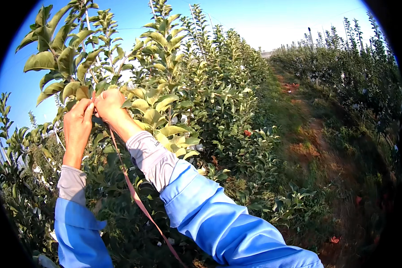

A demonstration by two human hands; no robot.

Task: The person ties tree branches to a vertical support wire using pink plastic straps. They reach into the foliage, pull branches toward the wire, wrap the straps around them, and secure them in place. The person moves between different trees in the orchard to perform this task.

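Both my hands meet at a leafy shoot of a young fruit tree (67, 60) on the left. My left hand (78, 119) pinches a pink ribbon-like tie (134, 192) between thumb and forefinger. Close against it, my right hand (110, 104) is curled with its fingers bent around the same tie and stem area; the exact grip is partly hidden by leaves. A short end of the tie sticks up between the hands. From below my right hand the long part hangs down and runs to the bottom of the view.
A row of leafy trees (214, 83) with thin poles stretches away ahead. To its right runs a grass and red-soil path (305, 134), with another tree row (341, 63) beyond. Whitish objects show among the lower leaves. A support wire (130, 28) crosses behind the shoots.
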